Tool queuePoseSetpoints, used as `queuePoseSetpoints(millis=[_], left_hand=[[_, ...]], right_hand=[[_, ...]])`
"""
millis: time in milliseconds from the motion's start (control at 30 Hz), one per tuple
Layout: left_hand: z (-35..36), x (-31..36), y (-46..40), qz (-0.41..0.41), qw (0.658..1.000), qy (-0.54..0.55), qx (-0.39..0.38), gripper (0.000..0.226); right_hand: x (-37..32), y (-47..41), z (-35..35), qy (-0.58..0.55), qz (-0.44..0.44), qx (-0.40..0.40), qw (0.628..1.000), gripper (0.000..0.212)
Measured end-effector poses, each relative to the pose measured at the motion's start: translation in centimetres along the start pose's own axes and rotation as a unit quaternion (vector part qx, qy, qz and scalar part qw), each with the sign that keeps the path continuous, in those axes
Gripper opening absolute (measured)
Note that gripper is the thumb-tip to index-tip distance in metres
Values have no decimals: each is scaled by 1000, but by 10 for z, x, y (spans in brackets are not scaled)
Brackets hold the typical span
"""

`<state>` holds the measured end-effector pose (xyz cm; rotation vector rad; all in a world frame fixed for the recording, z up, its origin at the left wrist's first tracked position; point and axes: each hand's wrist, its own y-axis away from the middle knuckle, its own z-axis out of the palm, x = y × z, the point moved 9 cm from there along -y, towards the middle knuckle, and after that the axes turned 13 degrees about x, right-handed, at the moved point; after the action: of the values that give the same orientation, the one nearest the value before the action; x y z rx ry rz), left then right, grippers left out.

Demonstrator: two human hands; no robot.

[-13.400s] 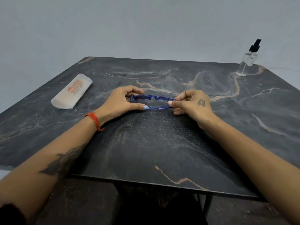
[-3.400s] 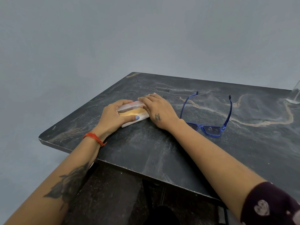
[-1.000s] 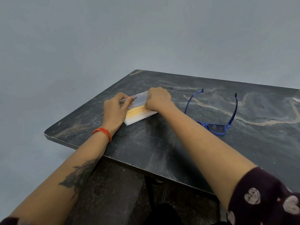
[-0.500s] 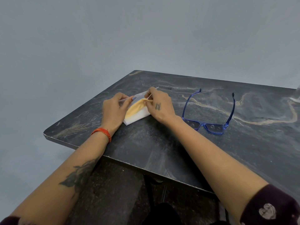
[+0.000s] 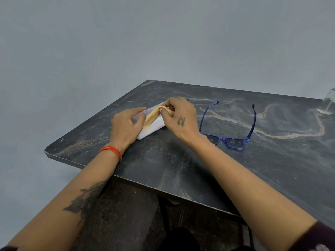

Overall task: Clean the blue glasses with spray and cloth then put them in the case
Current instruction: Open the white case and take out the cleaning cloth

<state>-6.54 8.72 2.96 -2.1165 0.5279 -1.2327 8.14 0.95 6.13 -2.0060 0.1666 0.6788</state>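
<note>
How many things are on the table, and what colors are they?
White: 1, the case
Yellow: 1, the cloth
Blue: 1, the glasses
Clear: 1, the spray bottle, mostly cut off at the edge
Total: 4

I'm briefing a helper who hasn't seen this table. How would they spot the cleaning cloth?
Start at the dark marble table, left of the blue glasses, where a white case lies open. The cloth is the soft yellow strip coming out of it, pinched by the right hand; nothing else there is yellow.
</note>
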Motion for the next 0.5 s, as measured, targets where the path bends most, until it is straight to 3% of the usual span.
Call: queuePoseSetpoints(millis=[500], left_hand=[[2,11,8,38,998,-20,-35,33]], right_hand=[[4,10,-28,-49,56,39,996,6]])
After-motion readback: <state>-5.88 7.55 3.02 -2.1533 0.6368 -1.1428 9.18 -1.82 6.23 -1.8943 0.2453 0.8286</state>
